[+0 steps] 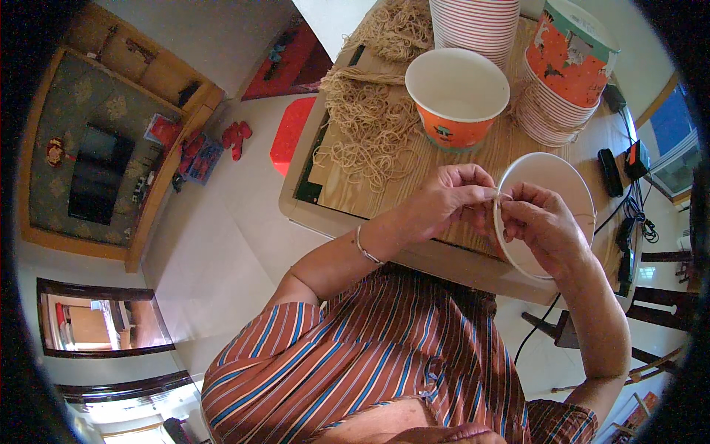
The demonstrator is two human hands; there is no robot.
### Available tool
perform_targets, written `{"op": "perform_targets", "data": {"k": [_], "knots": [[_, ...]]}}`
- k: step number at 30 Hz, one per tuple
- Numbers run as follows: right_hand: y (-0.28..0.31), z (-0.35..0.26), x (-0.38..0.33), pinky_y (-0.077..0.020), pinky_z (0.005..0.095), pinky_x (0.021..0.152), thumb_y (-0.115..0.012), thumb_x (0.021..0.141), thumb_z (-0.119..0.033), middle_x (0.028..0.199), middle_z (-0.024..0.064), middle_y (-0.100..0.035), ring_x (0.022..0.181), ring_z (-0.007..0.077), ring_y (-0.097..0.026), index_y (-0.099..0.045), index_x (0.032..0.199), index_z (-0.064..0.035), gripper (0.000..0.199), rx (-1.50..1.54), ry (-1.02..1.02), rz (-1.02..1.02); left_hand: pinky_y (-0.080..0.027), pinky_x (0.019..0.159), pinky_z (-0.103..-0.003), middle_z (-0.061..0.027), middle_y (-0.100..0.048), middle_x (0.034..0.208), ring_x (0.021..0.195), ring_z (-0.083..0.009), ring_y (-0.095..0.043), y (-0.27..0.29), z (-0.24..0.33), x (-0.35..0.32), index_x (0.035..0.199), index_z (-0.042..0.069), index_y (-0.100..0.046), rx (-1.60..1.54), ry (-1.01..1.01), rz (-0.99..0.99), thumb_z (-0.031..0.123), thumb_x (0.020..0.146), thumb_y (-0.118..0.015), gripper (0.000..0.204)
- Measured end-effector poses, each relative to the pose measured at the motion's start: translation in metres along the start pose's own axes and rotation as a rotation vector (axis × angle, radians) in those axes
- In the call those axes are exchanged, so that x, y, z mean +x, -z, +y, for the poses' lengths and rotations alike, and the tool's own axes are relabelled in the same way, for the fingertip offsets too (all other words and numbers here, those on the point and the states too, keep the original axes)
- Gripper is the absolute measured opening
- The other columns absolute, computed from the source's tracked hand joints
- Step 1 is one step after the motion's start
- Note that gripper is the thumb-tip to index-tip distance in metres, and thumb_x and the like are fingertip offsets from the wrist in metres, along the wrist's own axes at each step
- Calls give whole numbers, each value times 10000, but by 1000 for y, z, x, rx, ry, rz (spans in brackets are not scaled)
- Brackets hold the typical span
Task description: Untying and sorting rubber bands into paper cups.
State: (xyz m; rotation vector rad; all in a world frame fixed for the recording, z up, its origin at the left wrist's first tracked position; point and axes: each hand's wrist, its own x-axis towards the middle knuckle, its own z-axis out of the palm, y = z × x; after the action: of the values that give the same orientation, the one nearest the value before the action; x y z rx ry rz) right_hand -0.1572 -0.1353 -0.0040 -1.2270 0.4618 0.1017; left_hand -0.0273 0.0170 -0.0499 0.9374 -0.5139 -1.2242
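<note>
My left hand (447, 198) and my right hand (543, 222) meet at the near rim of a white paper bowl (551, 177) tilted over the table edge. Both pinch a thin beige string at the rim; my right hand also steadies the bowl. A bracelet sits on my left wrist. An upright orange paper bowl (456, 96) with a white inside stands on the wooden table (347, 192) just beyond my hands. A pile of beige string loops (366, 129) lies to its left.
Stacks of nested paper bowls (566, 70) stand at the back right, another striped stack (473, 26) behind. Black remotes and cables (617, 174) lie along the right edge. A red stool (290, 133) and floor are left of the table.
</note>
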Motion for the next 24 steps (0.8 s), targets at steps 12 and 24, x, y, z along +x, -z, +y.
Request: {"op": "perform_targets", "data": {"k": [12,24], "knots": [[-6,-7,-6,-413,226,482,-615,887,-188,648,-26,-497,547,62,-479,-606,910,-35,155,-13,-13,55,-518,631,-241,-11,-601,832,683,-99,-589,-3,-1,-1,956,59,-575,57,-123,27,131,895,-580,95],[-4,-6,-5,-386,217,413,-608,884,-185,607,-36,-474,468,62,-455,-599,877,-51,134,-16,-23,34,-512,633,-243,-24,-587,827,685,-103,-586,-2,1,-2,974,40,-551,125,-210,77,174,925,-560,143]]}}
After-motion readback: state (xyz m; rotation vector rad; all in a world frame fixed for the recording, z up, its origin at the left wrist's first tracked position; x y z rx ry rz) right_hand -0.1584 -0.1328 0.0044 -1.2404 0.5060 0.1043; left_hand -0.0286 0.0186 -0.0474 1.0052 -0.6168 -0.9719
